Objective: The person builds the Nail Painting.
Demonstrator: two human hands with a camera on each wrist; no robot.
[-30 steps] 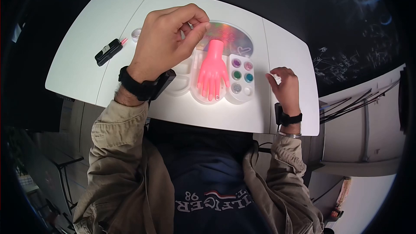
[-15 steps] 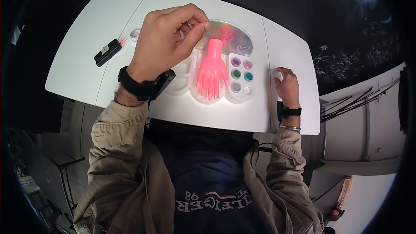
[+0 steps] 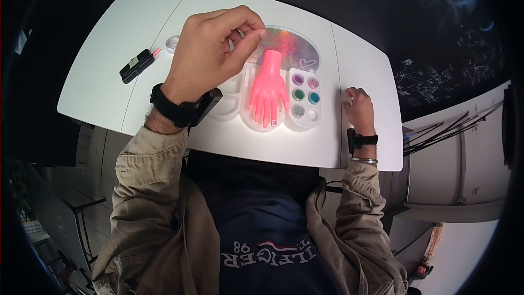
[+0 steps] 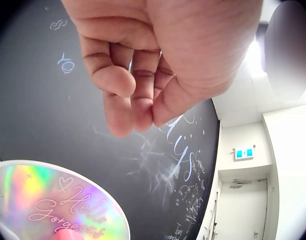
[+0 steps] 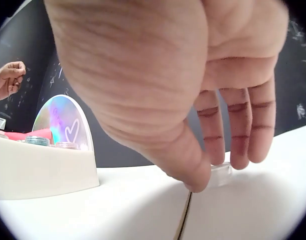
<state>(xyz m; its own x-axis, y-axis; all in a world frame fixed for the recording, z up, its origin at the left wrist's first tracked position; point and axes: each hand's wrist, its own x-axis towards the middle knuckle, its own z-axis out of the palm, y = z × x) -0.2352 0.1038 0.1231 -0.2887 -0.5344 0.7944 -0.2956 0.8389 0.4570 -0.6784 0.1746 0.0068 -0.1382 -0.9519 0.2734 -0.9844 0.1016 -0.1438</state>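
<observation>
My left hand is raised above the tray's left side, thumb and fingertips together; nothing shows between them. In the left wrist view its fingers bend toward the thumb. At the table's right side, my right hand holds a small clear jar low at the tabletop, thumb and fingers around it and partly covering it. Between the hands, a pink practice hand lies palm down, fingers toward me, with a small mark on one nail. It rests in a white manicure tray.
The tray's right section holds several glitter pots. Behind it stands an iridescent "Hello Gorgeous" panel. At left, a black device with pink tips lies near another small jar. The white table has panel seams.
My right hand moved right and slightly back toward me; the pale jar that showed clearly at its fingers is now mostly covered. My left hand keeps its pose.
</observation>
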